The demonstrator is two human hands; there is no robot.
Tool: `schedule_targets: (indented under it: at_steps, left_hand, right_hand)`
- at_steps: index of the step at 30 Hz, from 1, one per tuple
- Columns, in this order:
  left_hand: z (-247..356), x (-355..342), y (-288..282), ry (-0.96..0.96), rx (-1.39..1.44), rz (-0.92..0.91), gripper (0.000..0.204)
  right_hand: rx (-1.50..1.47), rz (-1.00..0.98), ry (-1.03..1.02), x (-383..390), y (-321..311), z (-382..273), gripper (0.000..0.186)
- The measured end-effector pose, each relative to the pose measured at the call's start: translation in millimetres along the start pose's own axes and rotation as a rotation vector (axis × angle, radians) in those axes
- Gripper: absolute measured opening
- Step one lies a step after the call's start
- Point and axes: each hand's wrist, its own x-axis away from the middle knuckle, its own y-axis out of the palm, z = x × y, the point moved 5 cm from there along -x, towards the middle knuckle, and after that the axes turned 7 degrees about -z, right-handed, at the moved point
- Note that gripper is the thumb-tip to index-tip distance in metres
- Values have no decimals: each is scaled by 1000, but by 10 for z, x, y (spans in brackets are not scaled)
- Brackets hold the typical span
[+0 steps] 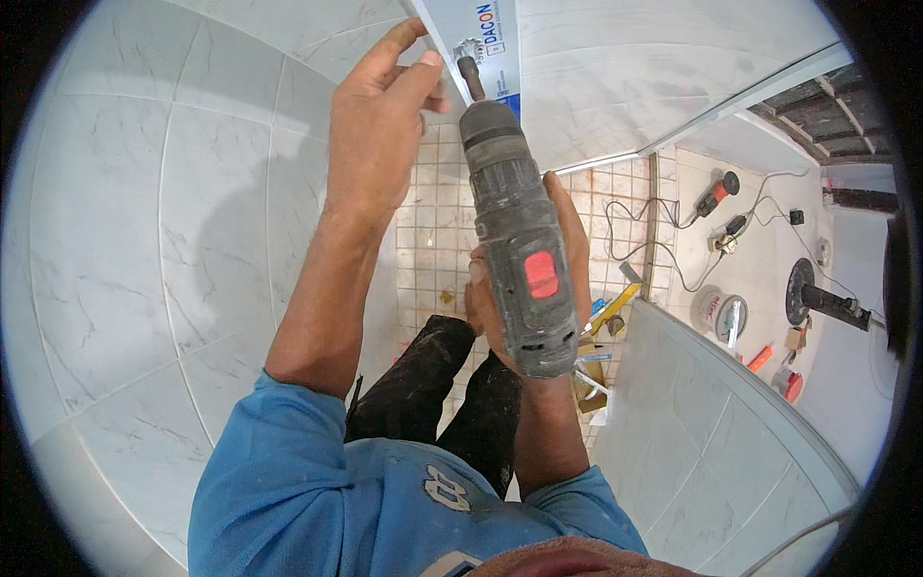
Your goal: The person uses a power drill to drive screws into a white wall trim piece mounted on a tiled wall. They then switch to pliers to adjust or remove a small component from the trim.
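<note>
Right hand (573,221) is wrapped around a dusty black drill (524,240) dead centre, bit end up at 12 o'clock by a blue-and-white panel (497,29). Left hand (375,130), around 11, is half curled with thumb and forefinger at the panel's edge; can't tell if it's pinching anything. Drill body blocks most of the right palm. Yellow tool (617,308) lies in clutter at 3, bucket (710,310) further out, grinder (715,195) around 2 with cable (623,219) snaking over the tiles, and a tiled wall (721,433) juts in at 4.
</note>
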Motion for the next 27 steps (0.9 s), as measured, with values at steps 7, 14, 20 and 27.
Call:
schedule_targets:
  at_steps: [7,14,20,27]
  left_hand:
    - [-25,89,150,-28,471,-146,50]
    - [-29,85,260,-28,678,-86,61]
    - [-19,128,270,-20,570,-150,46]
    - [-51,108,229,52,452,-185,45]
  right_hand:
    - [116,64,-52,23,-35,-75,85]
    - [70,7,17,75,-86,-25,85]
    - [-138,67,-58,191,-60,144,71]
    - [-32,-128,287,133,-170,12,34]
